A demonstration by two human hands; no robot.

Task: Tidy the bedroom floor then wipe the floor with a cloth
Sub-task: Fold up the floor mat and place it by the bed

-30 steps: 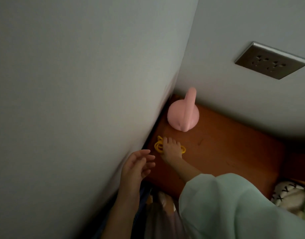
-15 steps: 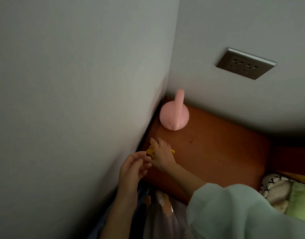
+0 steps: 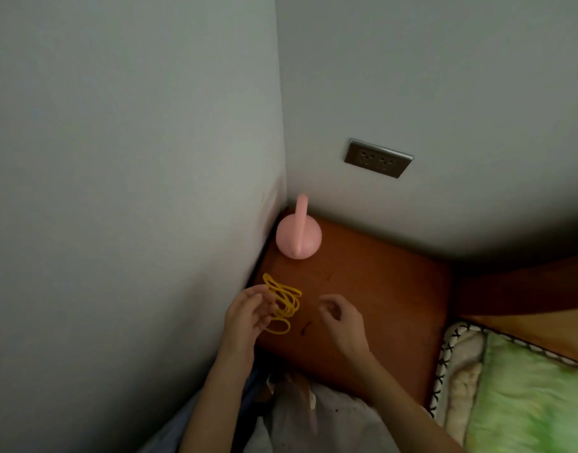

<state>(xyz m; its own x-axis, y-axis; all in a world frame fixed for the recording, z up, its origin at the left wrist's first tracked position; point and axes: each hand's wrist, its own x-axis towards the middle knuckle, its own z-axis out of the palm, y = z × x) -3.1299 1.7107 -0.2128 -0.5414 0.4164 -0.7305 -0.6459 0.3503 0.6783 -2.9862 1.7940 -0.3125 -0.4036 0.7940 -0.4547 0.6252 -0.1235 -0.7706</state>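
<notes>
Head view: left hand (image 3: 248,313) is pinching a bunch of yellow bands (image 3: 283,304), fingers curled round them, over the bench's (image 3: 379,289) left edge by the wall (image 3: 134,191). Right hand (image 3: 341,320) is hovering just beside, fingers loosely curled, holding nothing. Pink lamp (image 3: 299,238) is sitting in the bench's far left corner. Socket (image 3: 377,157) is showing on the back wall. Green bedding (image 3: 526,397) is lying at the right.
</notes>
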